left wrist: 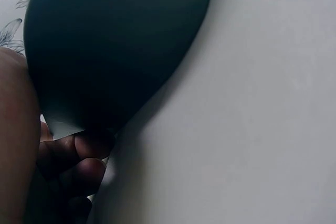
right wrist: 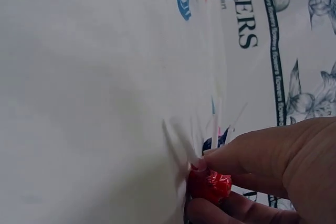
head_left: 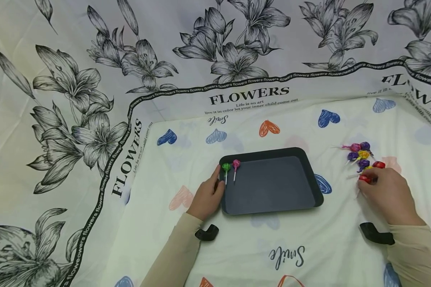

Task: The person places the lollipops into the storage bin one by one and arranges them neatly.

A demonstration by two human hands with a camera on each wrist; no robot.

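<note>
A dark grey tray (head_left: 269,187) lies on the tablecloth. Its left edge is held by my left hand (head_left: 205,199); in the left wrist view the curled fingers (left wrist: 89,174) sit at the tray's underside. Inside, near the tray's upper left corner, a green lollipop (head_left: 226,167) and a pink lollipop (head_left: 236,164) lie side by side, sticks toward me. Off to the right, my right hand (head_left: 389,195) pinches a red lollipop (right wrist: 209,184) between thumb and fingers, low over the cloth. That hand partly covers the near end of a lollipop group.
Several wrapped lollipops, among them a purple one (head_left: 363,164), a yellow one (head_left: 363,154) and another red one (head_left: 378,164), lie close together beyond my right hand. The white cloth (head_left: 186,167) has printed hearts and lettering. Black wrist mounts (head_left: 377,234) show below both hands.
</note>
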